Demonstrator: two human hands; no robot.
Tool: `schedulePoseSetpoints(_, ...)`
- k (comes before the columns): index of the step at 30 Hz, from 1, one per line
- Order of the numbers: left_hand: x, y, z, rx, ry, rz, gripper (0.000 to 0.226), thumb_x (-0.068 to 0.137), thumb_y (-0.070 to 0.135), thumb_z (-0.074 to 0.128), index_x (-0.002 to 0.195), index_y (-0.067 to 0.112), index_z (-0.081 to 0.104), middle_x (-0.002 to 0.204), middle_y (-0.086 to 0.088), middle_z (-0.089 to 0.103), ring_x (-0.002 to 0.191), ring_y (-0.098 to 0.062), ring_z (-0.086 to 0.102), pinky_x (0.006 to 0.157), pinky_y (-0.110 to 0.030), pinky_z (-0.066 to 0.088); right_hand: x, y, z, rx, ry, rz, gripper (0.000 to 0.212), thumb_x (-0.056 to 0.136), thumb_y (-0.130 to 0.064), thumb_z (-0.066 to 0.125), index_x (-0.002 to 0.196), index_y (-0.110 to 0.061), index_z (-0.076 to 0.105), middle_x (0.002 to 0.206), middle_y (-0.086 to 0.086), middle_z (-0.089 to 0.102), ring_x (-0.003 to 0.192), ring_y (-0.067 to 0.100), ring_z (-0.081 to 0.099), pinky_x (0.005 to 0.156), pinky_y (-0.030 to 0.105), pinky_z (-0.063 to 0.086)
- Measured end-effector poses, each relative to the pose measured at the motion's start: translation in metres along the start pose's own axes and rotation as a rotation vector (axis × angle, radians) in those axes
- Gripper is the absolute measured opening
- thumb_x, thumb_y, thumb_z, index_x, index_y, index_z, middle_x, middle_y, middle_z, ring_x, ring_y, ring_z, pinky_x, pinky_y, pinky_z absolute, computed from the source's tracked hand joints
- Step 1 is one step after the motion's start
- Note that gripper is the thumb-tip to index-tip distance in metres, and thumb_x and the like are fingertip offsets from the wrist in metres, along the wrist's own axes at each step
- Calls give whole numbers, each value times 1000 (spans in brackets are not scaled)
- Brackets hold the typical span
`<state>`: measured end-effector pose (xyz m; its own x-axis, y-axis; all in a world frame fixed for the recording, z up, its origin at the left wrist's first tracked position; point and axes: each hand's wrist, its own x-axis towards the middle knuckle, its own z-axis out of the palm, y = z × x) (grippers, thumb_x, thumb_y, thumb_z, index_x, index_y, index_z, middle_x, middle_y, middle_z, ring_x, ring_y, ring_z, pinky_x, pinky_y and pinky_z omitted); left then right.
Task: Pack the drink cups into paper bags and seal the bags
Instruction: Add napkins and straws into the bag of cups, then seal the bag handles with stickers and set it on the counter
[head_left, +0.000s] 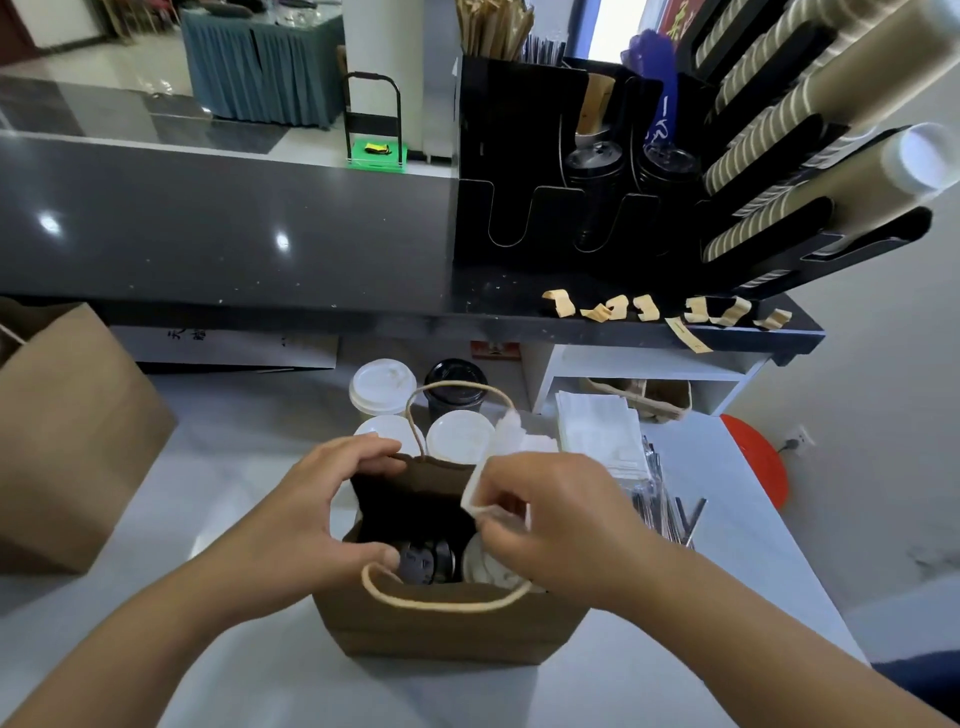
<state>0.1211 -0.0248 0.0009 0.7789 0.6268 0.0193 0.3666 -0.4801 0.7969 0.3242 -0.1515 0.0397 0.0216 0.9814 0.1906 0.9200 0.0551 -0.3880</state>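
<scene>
**Bag part-filled, not yet sealed**

Between the hands: an open paper bag, upright on the table, both cord handles loose. Already down inside it: a black-lidded cup towards the left hand and a white-lidded cup under the right hand.

Holds the bag's mouth wide with the left hand, fingers hooked over the far rim and thumb on the near rim. Pinches a folded white napkin in the curled fingers of the right hand, right over the opening and seemingly about to go in. Hands apart, one at each side of the mouth.

Still unpacked, just beyond the hands: four cups, three with white lids and one with a black lid, touching or nearly touching the bag's far wall. Well to the left of the left hand: a second bag, standing open, contents out of sight.

Beyond and to the right of the right hand: a stack of napkins and wrapped straws. Further off, on the shelf edge: curled paper strips, probably the seals.

Judged from this: first bag about loaded, no bag closed or sealed, most of the packing and all of the sealing left to do.
</scene>
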Motion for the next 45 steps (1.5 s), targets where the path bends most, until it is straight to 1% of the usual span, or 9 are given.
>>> schedulePoseSetpoints(7,3,-3,4,3,-45,53,87,47,53,71,127,50,37,121,48,32,123,20,22,90,0,27,29,-11,28,-144,-269,34,12,83,-32,56,83,-23,64,78,-1,62,71,19,53,58,27,36)
schedulePoseSetpoints(14,-1,-9,4,-50,-56,100,87,56,31,82,129,43,38,129,26,39,122,20,29,89,7,18,49,-19,45,-56,-562,158,24,88,-34,56,85,-12,66,84,9,65,78,23,57,69,33,46)
schedulePoseSetpoints(19,-5,-13,-4,-26,-17,109,78,56,35,78,125,48,43,125,42,32,126,19,22,91,5,21,43,-10,28,81,-487,193,20,89,-34,57,99,-23,70,99,-3,68,88,14,58,77,30,47)
schedulePoseSetpoints(23,-13,-19,-15,1,57,82,76,55,29,86,116,51,47,124,53,24,120,28,17,87,-3,30,26,4,4,318,-302,296,11,88,-25,62,85,-24,73,77,-5,71,68,2,62,67,24,53)
schedulePoseSetpoints(28,-23,-30,-15,-95,93,15,73,39,69,74,104,46,51,126,39,35,119,15,35,90,-16,35,-11,27,-20,549,119,308,18,82,-11,68,74,-26,73,78,-8,71,69,2,64,64,12,49)
schedulePoseSetpoints(30,-26,-34,-11,-89,67,22,77,37,82,68,104,48,50,128,40,32,119,17,34,88,-17,36,-27,38,-21,540,193,324,19,78,-10,70,70,-27,70,92,-13,70,86,1,63,74,13,47)
schedulePoseSetpoints(34,-25,-40,1,-22,40,39,69,44,74,69,104,47,50,134,45,20,121,23,21,91,-23,32,-56,56,-9,503,92,396,12,61,-42,66,70,-34,62,122,-33,52,118,-10,44,97,21,34)
schedulePoseSetpoints(38,-20,-41,6,-15,37,30,52,48,53,67,97,41,55,130,48,21,121,22,20,94,-23,29,-70,65,9,423,-4,352,28,57,-57,65,80,-43,58,133,-46,31,124,-23,23,96,11,23)
schedulePoseSetpoints(45,-14,-39,14,-62,5,46,30,57,35,71,85,38,62,121,39,37,119,19,29,90,-9,29,-67,64,22,355,-97,267,43,65,-39,80,100,-42,56,132,-50,22,121,-29,16,86,-5,23)
